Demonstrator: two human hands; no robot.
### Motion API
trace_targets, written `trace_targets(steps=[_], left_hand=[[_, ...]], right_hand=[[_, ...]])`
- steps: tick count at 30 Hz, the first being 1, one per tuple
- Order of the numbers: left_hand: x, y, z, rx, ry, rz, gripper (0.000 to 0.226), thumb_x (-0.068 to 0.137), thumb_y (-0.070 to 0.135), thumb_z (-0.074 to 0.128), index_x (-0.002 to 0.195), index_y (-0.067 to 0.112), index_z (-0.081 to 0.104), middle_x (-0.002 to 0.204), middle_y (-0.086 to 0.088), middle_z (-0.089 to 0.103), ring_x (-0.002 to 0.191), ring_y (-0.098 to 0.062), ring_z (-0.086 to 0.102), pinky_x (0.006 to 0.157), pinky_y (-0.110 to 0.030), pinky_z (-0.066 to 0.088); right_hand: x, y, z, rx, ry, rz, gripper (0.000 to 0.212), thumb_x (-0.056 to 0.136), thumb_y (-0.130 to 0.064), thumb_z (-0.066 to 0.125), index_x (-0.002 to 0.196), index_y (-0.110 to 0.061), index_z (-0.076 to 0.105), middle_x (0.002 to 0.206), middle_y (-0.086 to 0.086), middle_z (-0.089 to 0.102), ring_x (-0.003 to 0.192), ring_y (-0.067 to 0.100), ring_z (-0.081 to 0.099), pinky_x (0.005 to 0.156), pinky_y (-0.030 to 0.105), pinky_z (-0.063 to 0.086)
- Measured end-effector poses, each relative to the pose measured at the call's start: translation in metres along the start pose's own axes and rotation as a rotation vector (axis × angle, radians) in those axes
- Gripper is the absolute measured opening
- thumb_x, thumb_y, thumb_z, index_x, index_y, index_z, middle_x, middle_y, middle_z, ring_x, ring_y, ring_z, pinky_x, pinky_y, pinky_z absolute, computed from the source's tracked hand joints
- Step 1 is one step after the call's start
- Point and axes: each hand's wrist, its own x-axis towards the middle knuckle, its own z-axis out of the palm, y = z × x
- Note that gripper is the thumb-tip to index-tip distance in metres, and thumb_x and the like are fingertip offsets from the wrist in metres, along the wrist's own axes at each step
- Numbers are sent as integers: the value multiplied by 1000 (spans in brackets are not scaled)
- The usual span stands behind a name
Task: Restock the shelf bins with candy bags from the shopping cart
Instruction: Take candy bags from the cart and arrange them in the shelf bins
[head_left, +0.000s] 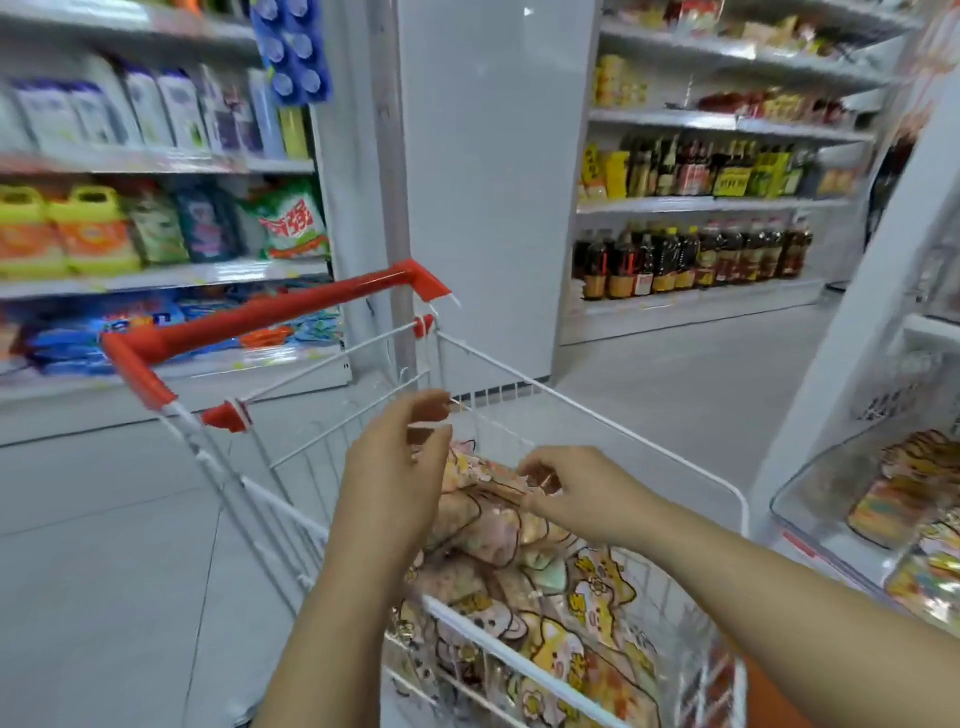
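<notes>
Now candy bags (524, 551) heaped in shopping cart (260, 317). Left hand (395, 467) hovers, fingers apart; right hand (576, 493) fingers pinch top bag (488, 475) edge. Best: grip firmly, lift clear of rim toward shelf bin (810, 483).

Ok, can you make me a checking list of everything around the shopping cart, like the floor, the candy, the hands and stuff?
Surface: pale grey floor.
Job's things: shopping cart holds a pile of candy bags; clear shelf bin at right has some bags too.
Clutter: nothing seen.
Hands: left hand curled over the cart, grip unclear; right hand seems to pinch the top bag.
Cables: nothing seen.
Surroundings: detergent shelves left, dark bottles behind.
</notes>
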Motion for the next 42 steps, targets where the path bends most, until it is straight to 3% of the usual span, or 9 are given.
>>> trace_targets(steps=[8, 14, 17, 22, 25, 30, 34, 37, 42], left_hand=[[8, -2, -20, -587, 202, -232, 29, 95, 6, 64, 103, 33, 68, 103, 12, 73, 104, -7, 68, 93, -30, 52], [7, 4, -25, -795, 243, -308, 28, 95, 2, 61, 108, 26, 67, 102, 7, 73, 99, -6, 71, 95, -29, 54], [7, 5, -25, -882, 301, -340, 25, 98, 3, 57, 108, 24, 66, 108, 2, 70, 98, -9, 71, 97, -32, 54], [6, 7, -25, -964, 359, -367, 23, 101, 5, 52, 110, 22, 65, 110, 1, 69, 100, -13, 68, 99, -34, 53], [7, 6, -26, -981, 359, -353, 22, 100, 5, 53, 110, 21, 65, 107, 0, 70, 95, -11, 69, 98, -34, 54], [8, 7, -26, -994, 363, -358, 22, 99, 4, 54, 109, 20, 65, 92, 5, 72, 89, -10, 67, 97, -32, 54], [8, 9, -25, -972, 365, -363, 22, 100, 5, 53, 108, 21, 65, 92, 5, 71, 86, -9, 67, 97, -32, 53], [8, 8, -27, -972, 370, -366, 21, 100, 5, 54, 108, 21, 66, 96, 3, 71, 87, -9, 67, 97, -32, 53], [6, 6, -30, -957, 369, -365, 20, 100, 7, 55, 109, 21, 66, 91, 6, 73, 89, -9, 69, 95, -32, 52]], right_hand=[[67, 2, 38, -209, -243, 9, 71, 85, -34, 69, 150, -24, 40, 148, 4, 49, 132, 25, 49, 106, 38, 43], [67, 3, 20, -189, 128, -26, 18, 101, -41, 46, 90, -42, 60, 95, -7, 68, 93, 21, 62, 65, 31, 45], [70, -20, 18, -101, 328, -150, 30, 102, -28, 45, 113, -50, 61, 108, -11, 71, 99, 20, 64, 71, 35, 54], [78, -55, 51, -291, -432, -231, 85, 82, -29, 63, 156, -31, 23, 158, 5, 30, 144, 32, 27, 114, 51, 35], [81, -54, 54, -551, -508, -251, 113, 72, -39, 77, 158, -31, 5, 166, 0, 6, 149, 30, 14, 117, 53, 28], [88, -46, 57, -384, -310, -376, 77, 78, -36, 65, 149, -42, 35, 143, -6, 46, 128, 24, 41, 104, 44, 43], [84, -42, 65, -447, -267, -406, 74, 76, -56, 43, 148, -41, 37, 143, -6, 47, 128, 21, 41, 102, 41, 44], [87, -46, 64, -443, -227, -405, 61, 85, -37, 52, 146, -40, 41, 137, -2, 54, 123, 24, 51, 95, 41, 48], [76, -47, 19, -306, -125, -318, 23, 92, -27, 55, 113, -32, 62, 85, -5, 64, 86, 23, 61, 70, 33, 46]])
